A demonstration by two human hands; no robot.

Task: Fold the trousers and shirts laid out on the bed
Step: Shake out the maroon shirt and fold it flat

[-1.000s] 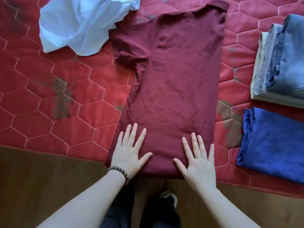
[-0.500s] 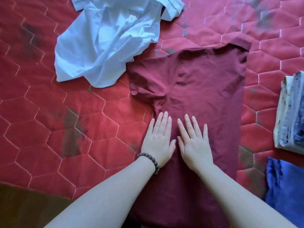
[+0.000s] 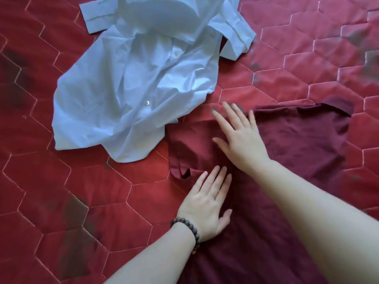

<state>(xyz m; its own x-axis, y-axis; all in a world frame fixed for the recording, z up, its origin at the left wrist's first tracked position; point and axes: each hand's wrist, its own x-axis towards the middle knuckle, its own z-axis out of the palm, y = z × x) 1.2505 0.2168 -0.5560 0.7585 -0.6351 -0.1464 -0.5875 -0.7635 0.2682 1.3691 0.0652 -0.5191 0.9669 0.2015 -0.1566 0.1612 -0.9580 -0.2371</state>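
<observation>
Both hands have slid up the dark maroon short-sleeved cotton shirt (image 3: 303,140) since half a second ago; they sat side by side mid-body then, now they are staggered. Right hand (image 3: 239,138) is further up, near the shirt's top edge, fingers straight and slightly spread, palm down on the fabric, fingertips reaching past the fabric edge onto the bed cover; slightly motion-blurred. Left hand (image 3: 207,201) lies lower, flat, fingers straight and close together, pressing the fabric just beside the folded-in sleeve (image 3: 180,171) on the shirt's left edge. Neither hand pinches or grips anything. Dark beaded bracelet (image 3: 187,228) on the left wrist.

Maroon shirt lies flat on the red quilted bed cover with hexagon stitching (image 3: 102,191), already folded lengthwise into a narrow panel, running from the bottom of frame up to mid-frame; its upper right corner (image 3: 340,105) curls up a little. Fabric shows light creases.

Crumpled pale blue button-up shirt (image 3: 133,78) sits at upper left on the bed, unfolded, buttons visible, cuffs sticking out at top. Its lower edge touches or overlaps the maroon shirt's top left corner; cannot tell which.

Bed cover has dark worn patches (image 3: 78,212) in several spots. View has shifted up the bed too: folded stacks seen at right earlier are out of frame.
</observation>
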